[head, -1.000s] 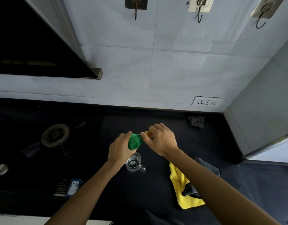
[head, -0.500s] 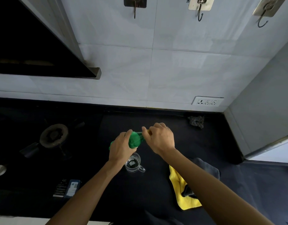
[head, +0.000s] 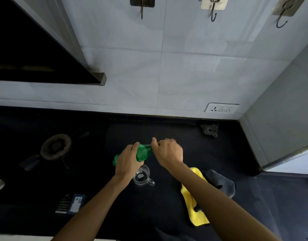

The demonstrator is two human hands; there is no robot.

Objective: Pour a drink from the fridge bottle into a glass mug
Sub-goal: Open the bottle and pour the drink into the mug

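Bottle (head: 143,153) flatter than second ago; left hand (head: 127,162) grips body, right hand (head: 168,152) pinches cap end. Uncapping likely; mug (head: 142,175), worktop (head: 158,206) middle, awaits pour.

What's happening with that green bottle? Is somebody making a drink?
A person holds a green plastic bottle tipped on its side over the black counter. The left hand grips its body, and the right hand is curled round its neck end, hiding the top, probably to twist it open. A clear glass mug stands on the counter just beneath. Nothing is pouring yet. A yellow cloth lies to the right.
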